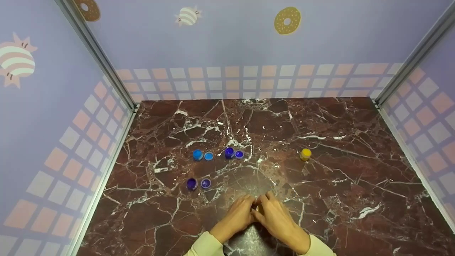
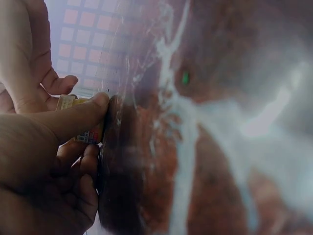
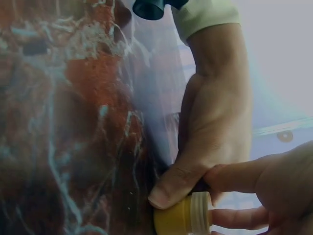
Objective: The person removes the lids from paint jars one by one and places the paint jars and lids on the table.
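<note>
Close to the near edge of the table, both hands meet around a small yellow paint jar [image 3: 172, 220]. My left hand [image 1: 237, 213] grips its yellow body between thumb and fingers; a printed label [image 2: 88, 136] shows in the left wrist view. With fingertips, my right hand [image 1: 279, 218] pinches the pale ribbed lid [image 3: 199, 213], which sits on the jar. In the head view the hands cover most of this jar.
Ahead stand a light blue paint jar [image 1: 197, 155], a dark blue jar [image 1: 229, 153] and a purple jar [image 1: 192, 184], each uncapped with its lid beside it. Another yellow jar [image 1: 305, 154] stands to the right. Patterned walls [image 1: 227, 42] enclose the marbled table [image 1: 355, 177].
</note>
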Motion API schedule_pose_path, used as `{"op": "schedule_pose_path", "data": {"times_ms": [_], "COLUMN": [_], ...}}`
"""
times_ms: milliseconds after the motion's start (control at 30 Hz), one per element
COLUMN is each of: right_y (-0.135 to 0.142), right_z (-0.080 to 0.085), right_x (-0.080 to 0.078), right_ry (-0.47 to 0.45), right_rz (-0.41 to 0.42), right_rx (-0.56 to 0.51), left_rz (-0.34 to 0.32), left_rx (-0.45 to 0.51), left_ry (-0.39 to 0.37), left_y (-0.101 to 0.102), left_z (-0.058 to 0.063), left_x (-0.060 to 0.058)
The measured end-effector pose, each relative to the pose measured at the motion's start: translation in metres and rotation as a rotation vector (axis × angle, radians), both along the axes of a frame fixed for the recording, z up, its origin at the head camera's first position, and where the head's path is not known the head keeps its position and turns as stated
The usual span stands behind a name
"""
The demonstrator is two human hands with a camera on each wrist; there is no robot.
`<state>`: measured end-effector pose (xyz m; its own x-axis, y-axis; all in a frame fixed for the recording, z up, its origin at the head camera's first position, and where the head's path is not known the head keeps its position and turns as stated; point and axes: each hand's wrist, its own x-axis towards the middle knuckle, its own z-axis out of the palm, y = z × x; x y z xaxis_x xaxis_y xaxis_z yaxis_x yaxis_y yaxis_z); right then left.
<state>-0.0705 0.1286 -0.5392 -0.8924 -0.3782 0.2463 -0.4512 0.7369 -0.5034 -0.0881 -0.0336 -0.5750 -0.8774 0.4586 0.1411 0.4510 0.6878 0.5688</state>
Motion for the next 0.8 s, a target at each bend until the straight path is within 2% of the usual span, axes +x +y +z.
{"op": "schedule_pose_path", "data": {"times_ms": [167,333,600,800], "right_y": [0.000,0.002,0.006,0.012], "right_z": [-0.003,-0.005,-0.003,-0.002], "right_x": [0.002,0.001,-0.001,-0.007], "right_ry": [0.057,0.081,0.094,0.129], "right_rz": [-0.007,0.029,0.126,0.260], "right_rx": [0.020,0.018,0.022,0.052], "left_rz": [0.012,0.013,0.014,0.001], "left_rx": [-0.007,-0.020,-0.034,-0.032], "left_ry": [0.011,-0.012,-0.010,-0.011], "left_y": [0.000,0.000,0.001,-0.001], "left_z": [-0.001,0.000,0.002,0.004], "left_x": [-0.001,-0.001,-0.001,0.000]}}
